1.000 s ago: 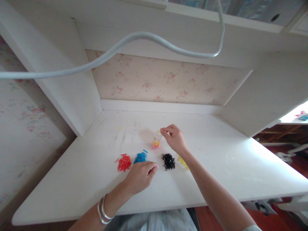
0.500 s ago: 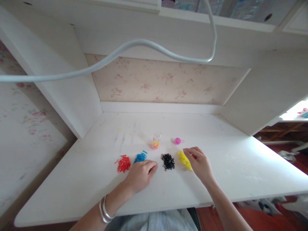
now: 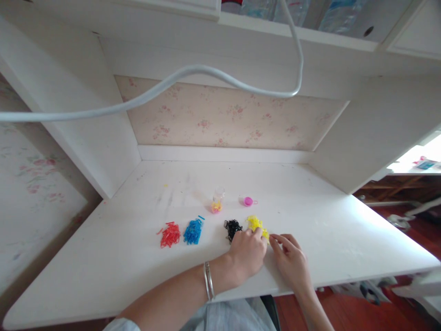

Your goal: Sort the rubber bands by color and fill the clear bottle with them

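My left hand (image 3: 248,250), a silver bangle at its wrist, has its fingers curled down against the near edge of the yellow rubber bands (image 3: 255,223). What its fingertips pinch, if anything, is hidden. Just to the right, my right hand (image 3: 292,263) holds thumb and forefinger together at that pile's lower right edge; I cannot make out anything between them. Partly covered by the left hand is a heap of black rubber bands (image 3: 232,228). Blue rubber bands (image 3: 193,231) and red rubber bands (image 3: 170,235) lie in separate heaps farther left.
Behind the heaps is a small clear container (image 3: 217,200) with yellow pieces inside. A pink lid (image 3: 248,201) lies to its right on the white desk (image 3: 138,257). A thick white cable (image 3: 196,70) crosses high in front, below a shelf.
My left hand has moved right, from beside the blue heap to the yellow one, uncovering the blue bands. My right hand has dropped lower, nearer the desk's front edge.
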`<state>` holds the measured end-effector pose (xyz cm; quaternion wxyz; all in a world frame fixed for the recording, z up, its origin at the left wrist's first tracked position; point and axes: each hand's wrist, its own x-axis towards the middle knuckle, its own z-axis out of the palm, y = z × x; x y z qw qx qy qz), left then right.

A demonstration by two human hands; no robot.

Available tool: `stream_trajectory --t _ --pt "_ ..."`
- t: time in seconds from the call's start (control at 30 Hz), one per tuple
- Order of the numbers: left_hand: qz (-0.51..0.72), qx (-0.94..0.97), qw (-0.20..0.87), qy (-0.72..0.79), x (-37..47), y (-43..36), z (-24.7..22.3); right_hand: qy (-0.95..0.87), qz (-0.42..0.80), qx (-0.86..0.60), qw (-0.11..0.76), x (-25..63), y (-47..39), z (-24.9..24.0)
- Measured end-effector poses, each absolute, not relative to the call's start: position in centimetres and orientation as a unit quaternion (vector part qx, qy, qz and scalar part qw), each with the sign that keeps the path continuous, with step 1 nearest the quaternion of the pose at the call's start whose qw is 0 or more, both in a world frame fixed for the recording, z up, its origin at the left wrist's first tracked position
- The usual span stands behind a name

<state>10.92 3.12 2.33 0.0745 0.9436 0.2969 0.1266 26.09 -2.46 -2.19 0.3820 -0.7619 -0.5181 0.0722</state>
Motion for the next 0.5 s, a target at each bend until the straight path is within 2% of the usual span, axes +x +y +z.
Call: stream_trajectory --t 0.5 --pt "0.104 0.943 0.021 0.314 12.4 4.0 1.9 -0.543 0.082 -0.755 0.358 26.3 -2.5 -2.6"
